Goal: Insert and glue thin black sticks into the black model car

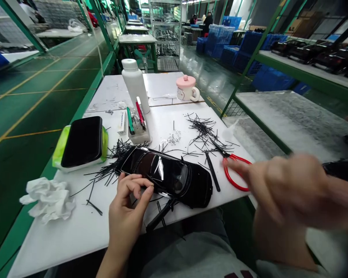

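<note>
Beside the black car [162, 170], left fingers [142, 199] pinch together, contents unclear; whether blurred right fingers [262, 177] hold anything, I cannot tell.

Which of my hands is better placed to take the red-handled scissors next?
Probably your right hand: it appears beside the scissors, though blurred. Your left hand is by the black model car, farther away.

A glossy black model car [166, 175] sits roof up on the white bench [75, 239], close to the near edge. It lies at a slant — its right end nearer the edge than its left. A pale streak of reflected light crosses the dark, shiny top. At its near side a long black piece [159, 216] juts out — whether attached is unclear.
</note>
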`<state>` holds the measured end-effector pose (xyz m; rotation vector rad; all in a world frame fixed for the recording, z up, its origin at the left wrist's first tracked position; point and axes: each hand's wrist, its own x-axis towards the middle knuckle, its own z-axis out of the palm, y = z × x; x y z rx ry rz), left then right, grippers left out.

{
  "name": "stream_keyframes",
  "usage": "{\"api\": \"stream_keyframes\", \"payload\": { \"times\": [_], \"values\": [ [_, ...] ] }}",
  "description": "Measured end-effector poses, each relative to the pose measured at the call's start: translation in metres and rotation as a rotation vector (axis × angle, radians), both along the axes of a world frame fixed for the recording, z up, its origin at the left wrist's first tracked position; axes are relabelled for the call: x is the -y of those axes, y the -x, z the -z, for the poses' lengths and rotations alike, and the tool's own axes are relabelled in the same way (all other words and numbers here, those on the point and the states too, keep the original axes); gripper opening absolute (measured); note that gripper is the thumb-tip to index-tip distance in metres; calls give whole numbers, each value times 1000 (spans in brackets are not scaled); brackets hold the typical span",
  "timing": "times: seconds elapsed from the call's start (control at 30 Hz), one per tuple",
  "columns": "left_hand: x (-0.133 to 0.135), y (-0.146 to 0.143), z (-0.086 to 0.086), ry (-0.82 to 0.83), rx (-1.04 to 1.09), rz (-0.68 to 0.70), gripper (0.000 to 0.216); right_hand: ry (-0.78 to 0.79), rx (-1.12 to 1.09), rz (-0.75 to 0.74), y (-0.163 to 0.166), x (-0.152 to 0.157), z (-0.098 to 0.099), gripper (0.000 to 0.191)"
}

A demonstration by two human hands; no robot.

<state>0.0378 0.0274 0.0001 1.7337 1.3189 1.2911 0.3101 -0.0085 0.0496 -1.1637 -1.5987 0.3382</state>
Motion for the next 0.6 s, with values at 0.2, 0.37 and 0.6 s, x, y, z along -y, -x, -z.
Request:
{"api": "stream_keyframes", "payload": {
  "times": [0.2,0.37,0.6],
  "values": [
    [1,0,0,-6,27,33,32,365,357,418,-46,-34,5,15],
    [3,1,0,-34,75,64,31,627,666,206,-25,-30,22,12],
    [9,2,0,-64,152,89,31,407,979,-5,-32,-34,44,26]
  ]
}}
